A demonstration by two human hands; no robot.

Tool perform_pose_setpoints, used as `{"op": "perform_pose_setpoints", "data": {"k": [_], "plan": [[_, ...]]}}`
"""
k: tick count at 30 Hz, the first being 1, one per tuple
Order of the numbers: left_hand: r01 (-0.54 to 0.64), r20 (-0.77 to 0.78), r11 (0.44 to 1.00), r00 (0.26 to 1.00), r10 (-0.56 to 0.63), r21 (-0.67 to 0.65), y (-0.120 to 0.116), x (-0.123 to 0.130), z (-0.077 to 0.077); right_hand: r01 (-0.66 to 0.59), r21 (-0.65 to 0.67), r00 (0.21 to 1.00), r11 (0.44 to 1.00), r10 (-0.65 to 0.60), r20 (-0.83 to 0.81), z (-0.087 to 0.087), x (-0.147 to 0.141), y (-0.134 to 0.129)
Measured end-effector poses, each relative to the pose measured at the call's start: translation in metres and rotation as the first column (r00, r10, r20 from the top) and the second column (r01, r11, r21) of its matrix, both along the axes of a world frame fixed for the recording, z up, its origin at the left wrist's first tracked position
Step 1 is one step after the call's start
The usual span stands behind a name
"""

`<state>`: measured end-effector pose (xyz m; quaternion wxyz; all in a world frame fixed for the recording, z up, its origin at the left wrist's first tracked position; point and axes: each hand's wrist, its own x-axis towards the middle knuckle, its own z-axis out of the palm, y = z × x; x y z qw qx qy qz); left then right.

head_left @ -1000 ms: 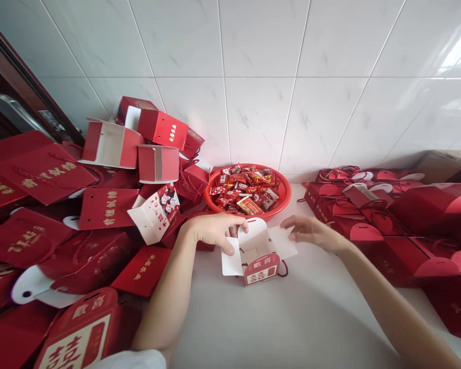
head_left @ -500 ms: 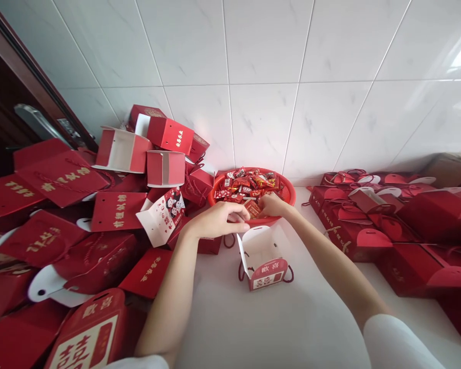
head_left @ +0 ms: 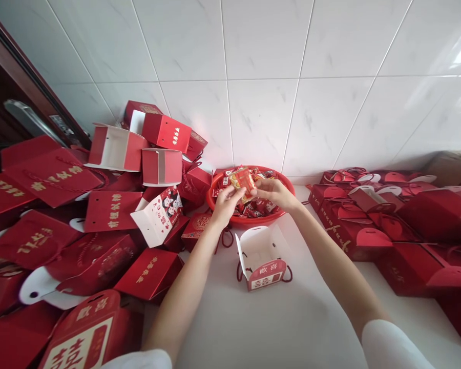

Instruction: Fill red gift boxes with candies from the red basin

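Over the red basket (head_left: 288, 207) of wrapped candies, both my hands hold a red and gold candy packet (head_left: 245, 182). My left hand (head_left: 227, 202) grips its lower left side between thumb and fingers. On the packet's right side, the fingers of my right hand (head_left: 274, 192) are pinched. Whether the packet is one piece or several, I cannot tell. Below the basket an open red and white box (head_left: 267, 274) stands upright on the white table (head_left: 272, 328), with dark red cord loops at its sides. No contents show in it.
Many red gift boxes (head_left: 115, 210) lie in a loose heap at the left. Closed red boxes (head_left: 353, 233) stand in rows at the right. A tiled wall (head_left: 265, 123) rises behind the basket, and a door handle (head_left: 30, 115) shows at the upper left.
My right hand has come up from among the candies with the packet. My left hand has closed on the packet too. The view has shifted slightly; the open box stays in place.
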<state>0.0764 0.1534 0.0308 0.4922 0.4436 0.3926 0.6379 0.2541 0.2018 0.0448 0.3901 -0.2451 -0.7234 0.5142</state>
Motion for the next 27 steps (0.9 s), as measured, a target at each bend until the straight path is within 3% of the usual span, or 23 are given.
{"op": "perform_pose_setpoints", "data": {"k": [3,5,11,15,21,27], "plan": [[-0.087,0.129,0.994,0.987,0.095,-0.066,0.007,-0.002,-0.003,0.297,0.19,0.93,0.936,-0.328,0.163,-0.004,0.006,0.021],[-0.084,0.156,0.992,0.983,0.098,-0.094,0.01,-0.005,-0.003,0.361,0.274,0.855,0.892,-0.433,0.284,-0.009,0.008,0.035],[-0.051,0.22,0.986,0.972,0.085,-0.156,0.009,-0.01,0.001,0.208,0.373,0.723,0.904,-0.399,0.564,-0.019,-0.013,0.056],[-0.041,0.237,0.984,0.968,0.082,-0.174,0.008,-0.01,0.003,0.148,0.375,0.666,0.915,-0.372,0.647,-0.022,-0.02,0.056],[-0.033,0.257,0.98,0.963,0.084,-0.197,0.008,-0.008,0.004,0.291,0.313,0.733,0.904,-0.421,0.534,-0.023,-0.01,0.051],[-0.032,0.297,0.976,0.95,0.097,-0.217,0.006,-0.008,0.007,0.407,0.098,0.86,0.908,-0.417,0.296,-0.011,-0.002,0.043]]}}
